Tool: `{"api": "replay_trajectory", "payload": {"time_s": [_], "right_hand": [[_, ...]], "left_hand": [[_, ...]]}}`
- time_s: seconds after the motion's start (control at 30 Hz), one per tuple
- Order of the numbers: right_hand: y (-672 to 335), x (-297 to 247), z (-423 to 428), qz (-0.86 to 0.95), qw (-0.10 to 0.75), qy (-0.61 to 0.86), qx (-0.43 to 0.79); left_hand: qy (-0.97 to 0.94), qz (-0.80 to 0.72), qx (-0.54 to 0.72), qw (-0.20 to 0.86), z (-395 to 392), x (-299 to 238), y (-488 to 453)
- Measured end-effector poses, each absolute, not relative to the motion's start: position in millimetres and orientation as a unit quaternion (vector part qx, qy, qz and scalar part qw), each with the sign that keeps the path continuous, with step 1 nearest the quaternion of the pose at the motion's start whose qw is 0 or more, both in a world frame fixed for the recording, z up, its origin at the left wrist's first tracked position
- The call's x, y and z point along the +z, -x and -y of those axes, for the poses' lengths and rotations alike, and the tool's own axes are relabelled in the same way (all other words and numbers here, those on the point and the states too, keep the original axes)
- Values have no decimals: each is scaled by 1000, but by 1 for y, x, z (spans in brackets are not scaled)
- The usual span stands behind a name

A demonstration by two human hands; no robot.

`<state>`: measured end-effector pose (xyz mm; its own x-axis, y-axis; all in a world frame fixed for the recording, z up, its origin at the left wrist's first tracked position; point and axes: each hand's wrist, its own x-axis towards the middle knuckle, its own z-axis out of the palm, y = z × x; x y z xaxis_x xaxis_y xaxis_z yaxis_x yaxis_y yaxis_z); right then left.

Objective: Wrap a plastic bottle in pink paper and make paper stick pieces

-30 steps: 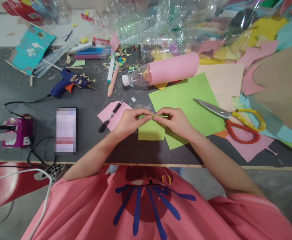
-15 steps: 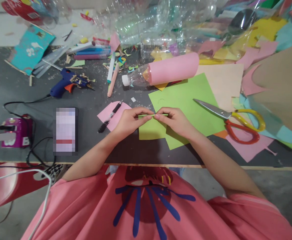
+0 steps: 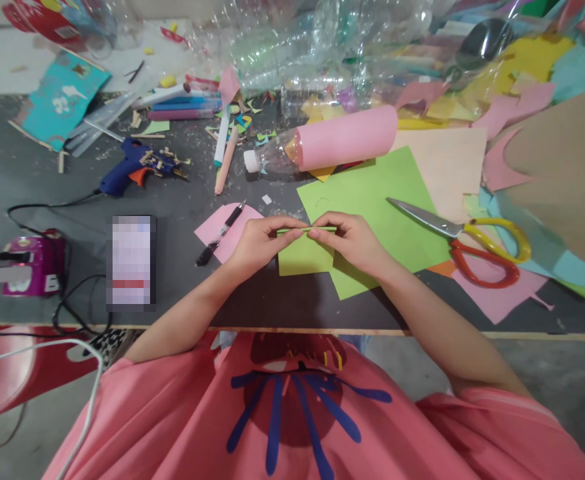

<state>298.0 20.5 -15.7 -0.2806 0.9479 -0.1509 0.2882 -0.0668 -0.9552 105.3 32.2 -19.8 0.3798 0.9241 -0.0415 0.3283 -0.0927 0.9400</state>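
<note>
Between thumb and fingers, my left hand (image 3: 262,243) and my right hand (image 3: 349,240) pinch one light-green piece of paper (image 3: 292,260) along its upper edge, which looks folded or rolled. Their thumbs nearly meet at the middle of that edge. Under my right hand lies a larger green sheet (image 3: 387,220). Scissors (image 3: 455,233) with a yellow and a red handle rest partly on it. Left of my left hand, a black pen (image 3: 221,233) lies across a pink paper piece (image 3: 242,247).
A bottle wrapped in pink paper (image 3: 347,139) lies beyond my hands. To the left are a blue glue gun (image 3: 125,163), a phone (image 3: 131,260) and a purple box (image 3: 35,263) with cables. Clear plastic bottles (image 3: 292,47) and paper scraps (image 3: 517,107) crowd the back.
My hands stay almost in place, still pinching the paper's upper edge. The paper's lower edge has risen very slightly.
</note>
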Motion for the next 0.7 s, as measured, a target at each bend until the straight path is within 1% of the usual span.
{"api": "replay_trajectory", "payload": {"time_s": [0.17,0.33,0.43,0.53,0.7], "right_hand": [[-298,-16,-21,591,328,507,535],[-297,-15,-20,579,308,513,554],[-297,-14,-20,587,322,496,552],[-296,-14,-19,594,338,488,543],[-297,-14,-19,588,341,495,541]], "left_hand": [[-659,-462,325,496,-31,-19,-106],[-652,-457,344,498,-31,-20,-106],[-652,-447,354,500,-31,-20,-106],[-658,-450,344,496,-31,-19,-106],[-678,-452,299,497,-32,-17,-105]]}}
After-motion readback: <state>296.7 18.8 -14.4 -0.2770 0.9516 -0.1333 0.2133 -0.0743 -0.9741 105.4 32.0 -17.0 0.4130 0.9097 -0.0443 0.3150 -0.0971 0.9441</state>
